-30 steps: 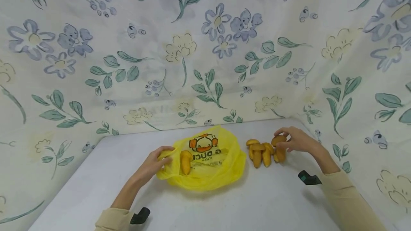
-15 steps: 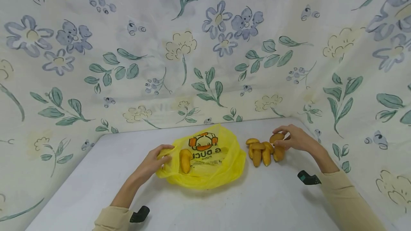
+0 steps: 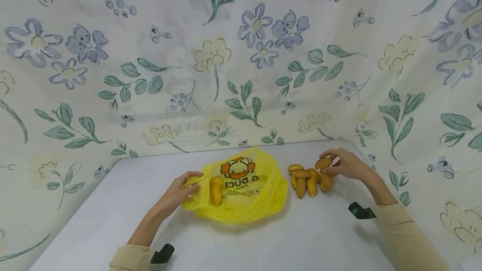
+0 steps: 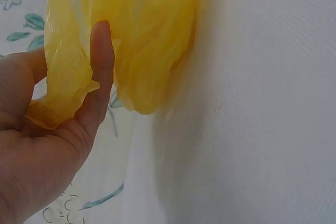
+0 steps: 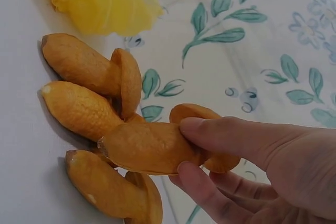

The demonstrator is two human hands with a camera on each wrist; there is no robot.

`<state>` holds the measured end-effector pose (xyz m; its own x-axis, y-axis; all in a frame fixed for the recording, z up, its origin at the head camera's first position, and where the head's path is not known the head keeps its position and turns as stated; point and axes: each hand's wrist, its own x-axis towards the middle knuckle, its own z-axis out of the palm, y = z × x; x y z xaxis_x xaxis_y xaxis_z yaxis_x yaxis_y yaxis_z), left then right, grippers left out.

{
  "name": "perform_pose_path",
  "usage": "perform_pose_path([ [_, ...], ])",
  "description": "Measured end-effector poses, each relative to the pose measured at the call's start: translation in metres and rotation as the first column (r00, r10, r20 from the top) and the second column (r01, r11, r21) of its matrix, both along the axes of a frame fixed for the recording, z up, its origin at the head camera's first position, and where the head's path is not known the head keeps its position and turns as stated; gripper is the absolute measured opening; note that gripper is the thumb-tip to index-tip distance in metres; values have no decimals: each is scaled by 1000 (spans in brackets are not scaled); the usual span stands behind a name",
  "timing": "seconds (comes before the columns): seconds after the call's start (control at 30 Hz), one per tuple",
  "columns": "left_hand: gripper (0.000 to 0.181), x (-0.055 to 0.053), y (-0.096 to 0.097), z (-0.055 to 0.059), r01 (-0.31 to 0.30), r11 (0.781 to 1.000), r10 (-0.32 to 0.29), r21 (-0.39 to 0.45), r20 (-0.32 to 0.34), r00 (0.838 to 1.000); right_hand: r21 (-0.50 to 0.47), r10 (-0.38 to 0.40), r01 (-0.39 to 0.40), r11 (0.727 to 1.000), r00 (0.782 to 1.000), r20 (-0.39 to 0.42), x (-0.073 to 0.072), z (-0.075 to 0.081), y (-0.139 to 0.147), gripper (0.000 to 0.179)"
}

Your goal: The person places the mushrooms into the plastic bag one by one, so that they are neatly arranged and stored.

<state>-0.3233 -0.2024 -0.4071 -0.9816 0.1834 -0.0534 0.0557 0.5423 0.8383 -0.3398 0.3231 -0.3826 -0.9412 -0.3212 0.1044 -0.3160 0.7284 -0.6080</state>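
My left hand (image 3: 182,191) grips the left edge of a yellow plastic bag (image 3: 248,214) with a duck print. In the left wrist view the film of the bag (image 4: 152,51) passes between thumb and fingers. One brown-orange mushroom (image 3: 216,190) lies in the bag's opening. At the right, my right hand (image 3: 344,164) pinches a mushroom (image 5: 147,148) by its stem near the cap, thumb on one side and fingers on the other. Several similar mushrooms lie close together beside it, among them one with a flat cap (image 3: 301,183) and one nearer the bag (image 5: 84,64).
The white table (image 3: 263,250) carries the bag and the mushrooms. A floral curtain (image 3: 169,74) rises behind the table and along its right side. Black wrist mounts (image 3: 361,210) stick out below both forearms.
My right hand has shifted very slightly left with the mushroom, whose cap now leans a little more leftward. My left hand keeps its hold on the bag, nearly unmoved.
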Motion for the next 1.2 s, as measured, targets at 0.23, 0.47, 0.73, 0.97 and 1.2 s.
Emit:
perform_pose_path([
  [0.23,42,0,-2,-3,-5,1000,5,-3,-1,1000,-30,18,-19,999,1000,-25,-2,-1,-2,46],
  [0.47,42,0,-3,0,4,1000,-4,1,-9,1000,-44,-7,5,999,999,-49,-2,2,-9,47],
  [0.73,41,3,0,-6,-7,1000,7,12,16,1000,-64,-1,-3,998,998,-55,0,-2,-14,45],
  [0.97,41,3,-2,-9,7,1000,-7,15,-6,1000,-81,4,-11,997,996,-89,-3,0,-21,46],
  [1.2,42,0,-2,-2,6,1000,-6,0,-14,1000,-140,31,-41,989,997,-77,-9,12,-32,48],
])
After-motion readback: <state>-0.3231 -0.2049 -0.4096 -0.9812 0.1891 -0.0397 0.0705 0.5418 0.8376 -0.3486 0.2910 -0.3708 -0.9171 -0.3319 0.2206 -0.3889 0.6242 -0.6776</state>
